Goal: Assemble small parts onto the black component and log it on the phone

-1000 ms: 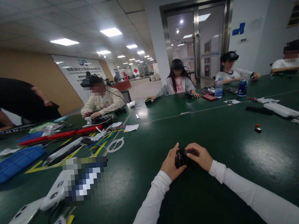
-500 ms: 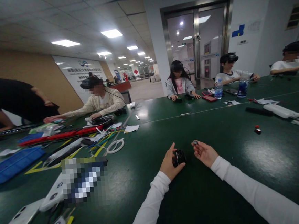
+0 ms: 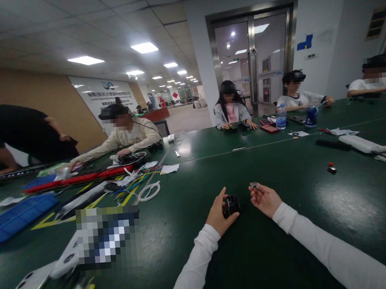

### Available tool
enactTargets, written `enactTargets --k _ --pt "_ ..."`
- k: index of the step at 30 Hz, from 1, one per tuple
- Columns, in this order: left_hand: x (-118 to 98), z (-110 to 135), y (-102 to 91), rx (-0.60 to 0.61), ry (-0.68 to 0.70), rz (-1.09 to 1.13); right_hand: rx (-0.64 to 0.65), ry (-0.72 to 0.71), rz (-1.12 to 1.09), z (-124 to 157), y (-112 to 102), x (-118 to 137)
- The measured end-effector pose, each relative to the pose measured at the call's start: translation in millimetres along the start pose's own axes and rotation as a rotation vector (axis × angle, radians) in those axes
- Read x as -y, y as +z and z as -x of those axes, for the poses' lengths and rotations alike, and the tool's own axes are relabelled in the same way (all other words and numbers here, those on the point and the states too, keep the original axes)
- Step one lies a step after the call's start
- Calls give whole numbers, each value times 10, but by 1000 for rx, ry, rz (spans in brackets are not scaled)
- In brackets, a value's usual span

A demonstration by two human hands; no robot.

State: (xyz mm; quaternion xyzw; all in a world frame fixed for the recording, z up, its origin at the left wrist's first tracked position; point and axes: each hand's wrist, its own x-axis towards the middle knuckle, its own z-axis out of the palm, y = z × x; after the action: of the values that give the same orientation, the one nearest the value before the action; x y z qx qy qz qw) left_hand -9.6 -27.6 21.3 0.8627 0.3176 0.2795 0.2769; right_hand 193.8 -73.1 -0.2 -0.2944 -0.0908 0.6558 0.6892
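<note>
**Indoors, a big shiny green worktop**

The left hand has its grip around a black block on the worktop. Nearby, the right hand pinches a small grey piece. Farther back are glass doors and bright ceiling lights.

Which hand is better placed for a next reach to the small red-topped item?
Probably the right hand: it is nearer the red-topped item, though it pinches a small part. The left hand is farther away, holding the black device.
</note>
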Motion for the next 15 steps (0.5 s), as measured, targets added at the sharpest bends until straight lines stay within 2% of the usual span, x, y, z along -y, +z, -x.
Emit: enactTargets --k 10,15 --pt "-23 -3 -15 2 -12 -9 -11 22 -6 5 19 0" --pt "-47 0 -27 6 -21 -2 -14 -17 2 -25 -7 -28"
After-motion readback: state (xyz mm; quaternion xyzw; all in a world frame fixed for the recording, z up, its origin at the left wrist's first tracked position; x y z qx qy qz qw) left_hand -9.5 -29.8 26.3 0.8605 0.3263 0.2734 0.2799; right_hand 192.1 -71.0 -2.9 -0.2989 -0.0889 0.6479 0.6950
